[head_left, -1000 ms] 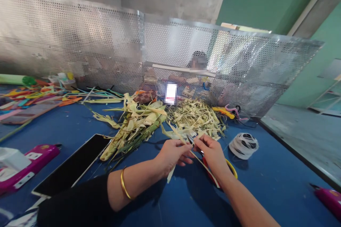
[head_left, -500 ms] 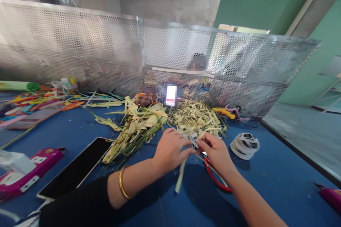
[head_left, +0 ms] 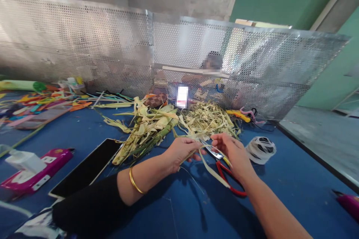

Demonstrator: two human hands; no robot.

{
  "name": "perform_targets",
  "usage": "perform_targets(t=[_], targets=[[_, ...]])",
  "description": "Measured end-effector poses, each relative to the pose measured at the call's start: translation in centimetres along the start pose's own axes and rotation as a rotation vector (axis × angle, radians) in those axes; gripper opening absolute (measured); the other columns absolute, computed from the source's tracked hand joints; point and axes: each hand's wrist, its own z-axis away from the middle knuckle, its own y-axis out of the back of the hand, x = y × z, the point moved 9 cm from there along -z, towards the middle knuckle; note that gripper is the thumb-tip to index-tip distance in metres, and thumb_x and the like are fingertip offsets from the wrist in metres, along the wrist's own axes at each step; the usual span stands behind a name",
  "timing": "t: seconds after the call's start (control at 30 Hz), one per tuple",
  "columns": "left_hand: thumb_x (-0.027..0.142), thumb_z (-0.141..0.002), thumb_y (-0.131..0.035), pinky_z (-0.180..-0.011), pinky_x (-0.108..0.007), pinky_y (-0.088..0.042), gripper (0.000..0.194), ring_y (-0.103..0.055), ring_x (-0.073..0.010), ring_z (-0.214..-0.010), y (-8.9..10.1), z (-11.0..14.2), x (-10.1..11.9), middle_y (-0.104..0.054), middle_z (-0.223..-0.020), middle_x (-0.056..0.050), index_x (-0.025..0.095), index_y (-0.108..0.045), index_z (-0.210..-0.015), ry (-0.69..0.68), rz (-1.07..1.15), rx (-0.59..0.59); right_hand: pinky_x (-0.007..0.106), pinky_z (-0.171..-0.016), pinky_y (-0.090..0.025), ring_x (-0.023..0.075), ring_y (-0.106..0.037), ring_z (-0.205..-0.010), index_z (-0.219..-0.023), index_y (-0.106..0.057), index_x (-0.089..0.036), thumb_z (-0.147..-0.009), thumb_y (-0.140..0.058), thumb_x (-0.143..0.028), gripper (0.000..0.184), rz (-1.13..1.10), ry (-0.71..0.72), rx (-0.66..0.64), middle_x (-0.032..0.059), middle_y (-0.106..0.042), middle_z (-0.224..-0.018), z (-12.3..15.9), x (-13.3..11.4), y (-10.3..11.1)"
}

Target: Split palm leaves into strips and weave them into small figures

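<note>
My left hand (head_left: 182,152) is closed, its thumb and fingers pinching pale, husk-like leaf strips. One flat leaf strip (head_left: 212,172) hangs from it down to the right, and a thinner one arches toward my right hand (head_left: 233,154). The right hand's fingers are loosely bent and apart at the strip, with no firm grip visible; its thumb side is partly hidden. Beneath the hands lie red-handled scissors (head_left: 220,170) with metal blades. Just beyond them is a heap of dry leaf shreds (head_left: 209,119); left of it rests a bundle of dried leaves (head_left: 148,130).
A roll of white tape or cord (head_left: 260,150) sits at right. To the left are a dark-screened tablet or phone (head_left: 86,168) and a magenta power strip (head_left: 53,160). A perforated metal screen (head_left: 112,52) stands behind, with a person visible through it.
My left hand has turned and now holds the strips from above the table with its fingers beneath. The right hand has loosened from its pinch and moved slightly right. The flat strip now slants right.
</note>
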Motion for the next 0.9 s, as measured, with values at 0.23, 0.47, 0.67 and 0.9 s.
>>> perform_targets(t=[0.23,0.47,0.67,0.9], targets=[[0.033,-0.071,-0.069,-0.046,-0.021,-0.032,0.022,-0.058,-0.0097,-0.054,0.9,-0.3,-0.7,-0.070,-0.080,-0.009,0.011,-0.065,-0.072,0.057,0.161,0.086,0.028,-0.059,-0.047,0.0142,-0.057,-0.055,-0.073,-0.068,-0.016,-0.054,-0.074,-0.063,0.051,0.074,0.021,-0.010,0.0011,-0.062,-0.061,0.2,-0.4,-0.2],[0.035,-0.070,-0.070,-0.046,-0.020,-0.033,0.024,-0.057,-0.0085,-0.052,-0.2,-0.1,-0.8,-0.070,-0.077,-0.005,0.012,-0.066,-0.070,0.051,0.061,-0.016,0.027,-0.056,-0.044,0.0129,-0.054,-0.054,-0.063,-0.063,-0.016,-0.057,-0.075,-0.055,0.041,0.145,-0.034,-0.077,-0.0005,-0.060,-0.057,0.4,0.6,-1.3],[0.025,-0.070,-0.070,-0.047,-0.020,-0.037,0.016,-0.056,-0.0085,-0.049,-0.7,-0.1,-1.6,-0.068,-0.065,-0.004,0.012,-0.065,-0.063,0.106,0.021,-0.040,0.026,-0.051,-0.043,0.0115,-0.051,-0.047,-0.053,-0.060,-0.016,-0.053,-0.077,-0.053,0.040,0.119,0.014,-0.003,-0.0018,-0.056,-0.048,0.4,0.8,-1.2],[0.019,-0.071,-0.069,-0.043,-0.018,-0.036,0.010,-0.059,-0.0085,-0.050,1.4,-0.4,-1.1,-0.067,-0.068,-0.004,0.011,-0.064,-0.067,0.053,0.136,0.175,0.021,-0.041,-0.040,0.0118,-0.057,-0.041,-0.067,-0.061,-0.015,-0.063,-0.067,-0.060,0.045,0.298,-0.325,-0.392,-0.0004,-0.061,-0.054,1.9,3.3,-3.1]])
